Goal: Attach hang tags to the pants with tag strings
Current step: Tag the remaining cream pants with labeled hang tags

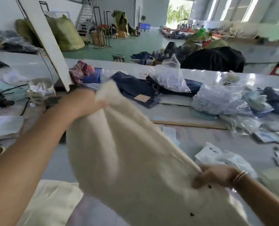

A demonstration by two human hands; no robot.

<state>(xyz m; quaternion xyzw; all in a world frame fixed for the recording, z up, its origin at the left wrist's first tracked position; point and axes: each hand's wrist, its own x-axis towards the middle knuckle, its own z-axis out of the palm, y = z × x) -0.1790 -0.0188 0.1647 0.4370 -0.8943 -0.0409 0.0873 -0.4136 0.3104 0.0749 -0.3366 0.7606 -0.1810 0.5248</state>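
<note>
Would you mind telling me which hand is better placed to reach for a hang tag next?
Probably the right hand: it grips the cream pants near the paper tags on the table. The left hand holds the far end, away from them.

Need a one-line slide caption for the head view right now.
Both hands, left hand and right hand, hold cream pants up over the cluttered table.

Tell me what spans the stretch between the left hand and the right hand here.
In the head view, the cream pants span it: the left hand grips one end up high, the right hand pinches an edge lower down. Nothing else lies between them.
</note>
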